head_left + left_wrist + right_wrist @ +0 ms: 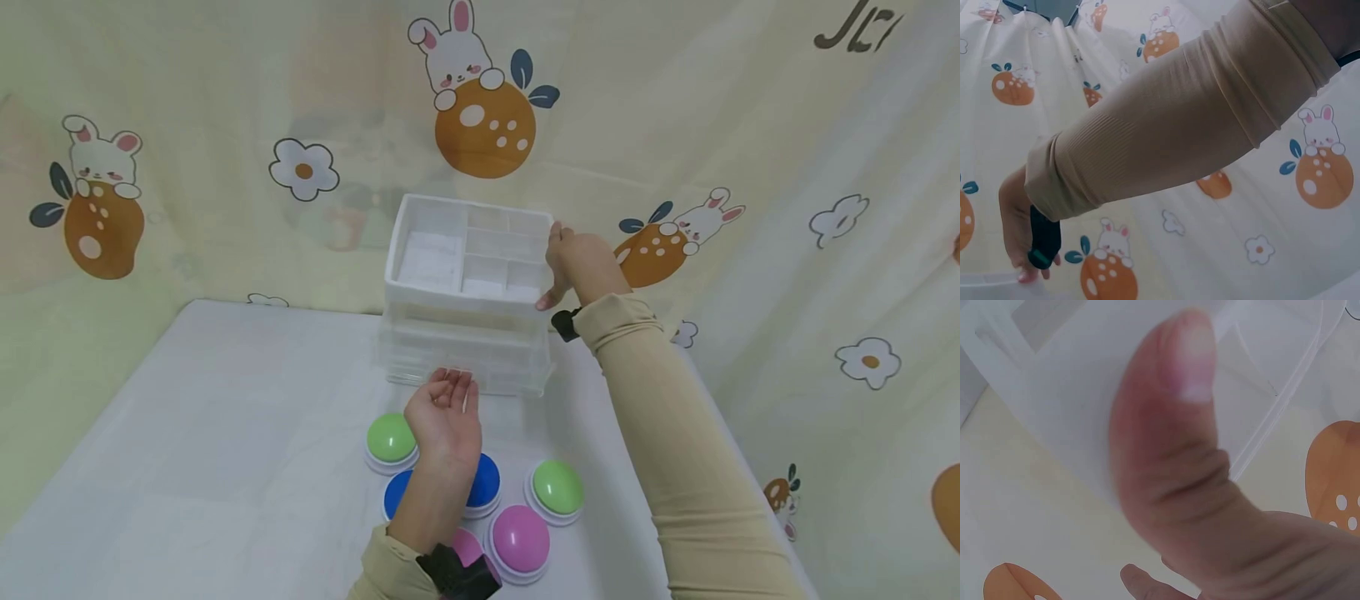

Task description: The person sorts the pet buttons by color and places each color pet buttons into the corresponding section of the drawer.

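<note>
Six dome buttons nearest on the white table (187, 433): pink button (521, 540) in front, second pink one (467, 546) partly hidden by the wrist, two blue buttons (486, 483) behind, green button (558, 488) at right, another green button (391, 438) at left; left hand (446, 414) above them, palm up, fingers loosely curled, holding nothing, fingertips just short of the clear drawer unit (465, 354); farther back, white divided tray (465, 254) seated on top of that unit, compartments of several sizes, no contents visible; right hand (577, 265) gripping the tray's right rim, thumb (1172, 425) pressed flat against the translucent wall in the right wrist view; rabbit-print curtain (675, 125) behind all.
</note>
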Motion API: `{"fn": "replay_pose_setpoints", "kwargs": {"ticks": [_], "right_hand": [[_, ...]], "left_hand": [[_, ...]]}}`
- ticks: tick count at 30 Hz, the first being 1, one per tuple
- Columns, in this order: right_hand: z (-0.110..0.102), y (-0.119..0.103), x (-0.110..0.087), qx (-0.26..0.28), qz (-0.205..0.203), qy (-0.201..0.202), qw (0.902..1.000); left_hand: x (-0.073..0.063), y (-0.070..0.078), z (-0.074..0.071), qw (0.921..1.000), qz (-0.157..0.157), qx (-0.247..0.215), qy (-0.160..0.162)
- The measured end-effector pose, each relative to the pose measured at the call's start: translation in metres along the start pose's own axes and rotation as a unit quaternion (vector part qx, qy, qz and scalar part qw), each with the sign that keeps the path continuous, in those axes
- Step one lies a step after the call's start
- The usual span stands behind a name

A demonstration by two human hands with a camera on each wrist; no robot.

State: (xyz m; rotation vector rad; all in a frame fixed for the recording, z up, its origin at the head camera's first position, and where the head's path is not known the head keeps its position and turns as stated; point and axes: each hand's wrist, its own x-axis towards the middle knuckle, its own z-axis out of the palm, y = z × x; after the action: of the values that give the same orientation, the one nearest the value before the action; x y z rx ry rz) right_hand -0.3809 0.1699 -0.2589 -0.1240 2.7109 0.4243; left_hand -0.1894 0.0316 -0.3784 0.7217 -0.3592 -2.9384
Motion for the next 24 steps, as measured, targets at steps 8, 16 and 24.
{"fn": "replay_pose_setpoints", "kwargs": {"ticks": [8,16,24], "right_hand": [[-0.003,-0.002,-0.002,0.01,0.003,-0.004,0.9999],[-0.005,-0.003,-0.007,0.004,0.003,-0.008,1.0],[-0.004,-0.003,-0.009,-0.005,-0.007,-0.001,1.0]], "left_hand": [[-0.003,0.002,0.0,0.9989,-0.003,-0.045,0.009],[-0.007,0.0,-0.003,0.9982,0.006,-0.06,0.007],[-0.011,-0.005,-0.005,0.9985,0.008,-0.054,0.008]]}}
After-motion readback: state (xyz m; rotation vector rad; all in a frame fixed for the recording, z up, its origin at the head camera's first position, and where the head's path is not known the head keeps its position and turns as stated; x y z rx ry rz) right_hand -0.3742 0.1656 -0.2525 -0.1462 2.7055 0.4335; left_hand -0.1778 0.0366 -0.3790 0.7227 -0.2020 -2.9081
